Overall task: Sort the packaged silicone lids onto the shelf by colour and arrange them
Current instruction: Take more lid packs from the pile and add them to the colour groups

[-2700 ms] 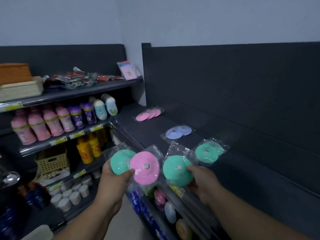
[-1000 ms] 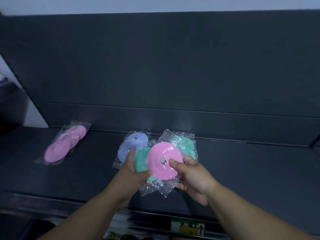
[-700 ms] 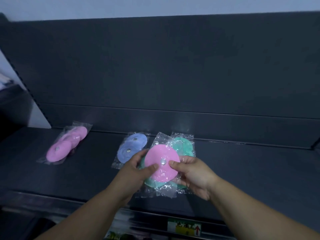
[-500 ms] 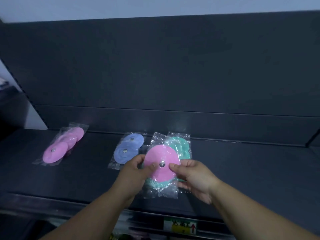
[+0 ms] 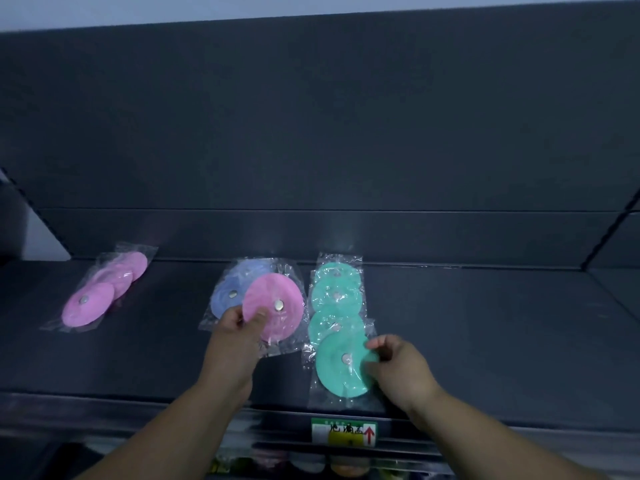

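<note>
- A price label (image 5: 344,432) sits on the front lip of the shelf (image 5: 485,341), right under the work.
- Just above it, the right hand (image 5: 398,368) pinches the right edge of the front green lid (image 5: 341,365). The packet lies flat near the shelf's front edge.
- That lid overlaps the near end of the green row (image 5: 335,292), which runs straight back in a line of overlapping bagged discs.
- To the left, the left hand (image 5: 235,341) pinches the lower-left rim of a bagged pink lid (image 5: 273,310), thumb on top. The two hands are apart, each on its own packet.
- The pink lid hangs over the blue lids (image 5: 230,289), covering their right side. I cannot tell whether it touches them.
- Farther left and well apart lies the pink pile (image 5: 100,292), fanned towards the back corner.
- Behind everything stands the dark back panel (image 5: 311,133).
- Step in hand, as I judge it: green is being laid down and squared up, while the odd pink one waits to be sorted.
- The next move calls for carrying the pink lid left, across the bare shelf, and setting it on the pink pile in the same fan. The bag is slippery, so a firm pinch matters.
</note>
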